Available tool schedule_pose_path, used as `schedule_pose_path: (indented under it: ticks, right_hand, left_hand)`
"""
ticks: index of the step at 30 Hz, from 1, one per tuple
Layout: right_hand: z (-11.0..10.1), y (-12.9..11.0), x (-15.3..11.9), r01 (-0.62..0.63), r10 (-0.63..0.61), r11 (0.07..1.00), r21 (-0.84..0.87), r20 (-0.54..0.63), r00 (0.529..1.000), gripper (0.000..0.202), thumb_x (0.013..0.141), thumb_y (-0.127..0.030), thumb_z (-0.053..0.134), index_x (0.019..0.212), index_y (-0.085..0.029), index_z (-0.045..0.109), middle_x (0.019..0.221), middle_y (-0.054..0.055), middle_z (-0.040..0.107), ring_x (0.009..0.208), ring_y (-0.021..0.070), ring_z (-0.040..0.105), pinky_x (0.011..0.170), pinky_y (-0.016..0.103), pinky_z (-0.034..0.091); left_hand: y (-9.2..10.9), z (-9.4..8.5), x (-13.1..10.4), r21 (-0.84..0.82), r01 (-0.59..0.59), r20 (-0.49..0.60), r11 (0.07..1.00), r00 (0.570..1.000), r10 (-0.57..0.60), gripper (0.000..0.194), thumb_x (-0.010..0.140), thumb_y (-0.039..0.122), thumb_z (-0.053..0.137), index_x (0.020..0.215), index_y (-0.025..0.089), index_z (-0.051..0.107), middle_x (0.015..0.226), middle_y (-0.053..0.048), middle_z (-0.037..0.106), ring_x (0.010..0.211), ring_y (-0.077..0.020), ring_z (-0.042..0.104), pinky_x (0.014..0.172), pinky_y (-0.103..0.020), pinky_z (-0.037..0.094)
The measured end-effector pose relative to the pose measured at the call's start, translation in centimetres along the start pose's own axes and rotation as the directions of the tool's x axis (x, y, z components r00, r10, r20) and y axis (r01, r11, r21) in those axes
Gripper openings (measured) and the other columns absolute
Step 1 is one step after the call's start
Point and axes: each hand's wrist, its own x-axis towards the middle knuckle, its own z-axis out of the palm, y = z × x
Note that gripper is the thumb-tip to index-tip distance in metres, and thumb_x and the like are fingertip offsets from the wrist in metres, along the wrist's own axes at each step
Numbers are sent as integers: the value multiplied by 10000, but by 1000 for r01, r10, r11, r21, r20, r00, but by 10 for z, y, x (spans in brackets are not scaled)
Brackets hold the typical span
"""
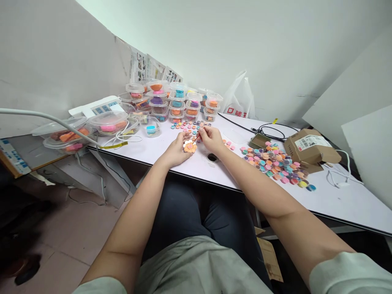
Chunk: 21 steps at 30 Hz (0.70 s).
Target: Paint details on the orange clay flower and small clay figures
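My left hand (pixel 177 152) rests near the table's front edge, its fingers closed round a small flower-shaped piece (pixel 190 146), white on top and orange below with a pinkish middle. Pinched in my right hand (pixel 211 139) is a thin reddish-brown stick (pixel 197 137), its tip pointing at the flower piece. Whether the tip touches the flower I cannot tell. Just behind both hands lie many small coloured discs (pixel 189 125) on the white table. Some of them are hidden by my fingers.
Stacked clear tubs (pixel 159 110) of coloured clay stand at the back left. A heap of coloured discs (pixel 272 161) lies right, by an opened cardboard box (pixel 303 147). A white plastic bag (pixel 239 98), black cable (pixel 272 130) and round table hole (pixel 211 157) are also there.
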Motion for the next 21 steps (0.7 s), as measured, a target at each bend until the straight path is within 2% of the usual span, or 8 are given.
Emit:
schedule_pose_path:
  ticks: [6,9,12,16,18,21]
  right_hand:
    - [3,4,0,-84,83,996,-2,-152,985,593,909,-747,497,666,-212,582,636,53,696,561,168,604,606,322,483]
    - [4,2,-1,-110,116,992,64,-114,987,595,902,-751,502,671,-210,593,638,52,698,551,163,602,580,310,482]
    - [6,2,-2,-89,90,996,30,-69,994,599,910,-739,501,664,-204,611,634,51,701,572,162,614,599,302,485]
    - [4,4,-1,-114,100,991,-75,-166,981,583,934,-688,510,631,-200,610,636,62,708,583,170,620,611,309,475]
    - [3,4,-1,-131,119,990,-48,-199,973,580,935,-686,510,634,-200,610,632,61,704,567,168,615,598,309,473]
    - [3,3,-2,-107,113,993,47,-149,982,572,927,-703,507,670,-203,611,635,52,700,545,159,607,578,301,474]
  left_hand:
    - [-3,1,0,-30,3,-1,1000,1000,-3,781,725,216,769,1385,212,351,1514,-208,500,1430,-289,499,1170,-478,418]
    - [-4,1,0,-34,6,-6,999,1000,-6,787,726,229,773,1390,209,352,1518,-212,492,1428,-294,500,1169,-477,418]
    - [-4,0,0,-7,13,0,1000,1000,-13,774,741,250,767,1395,205,355,1523,-209,484,1417,-297,510,1173,-476,414]
    - [-3,0,-1,21,35,-12,999,999,-34,786,738,255,770,1401,206,352,1526,-195,488,1402,-295,524,1172,-472,417]
    - [-2,0,-2,23,37,-11,999,999,-37,782,739,258,770,1399,209,353,1527,-192,490,1401,-290,526,1171,-467,420]
    - [-2,0,-1,15,36,-10,999,999,-36,766,749,260,768,1394,218,358,1532,-191,486,1405,-290,525,1175,-470,417]
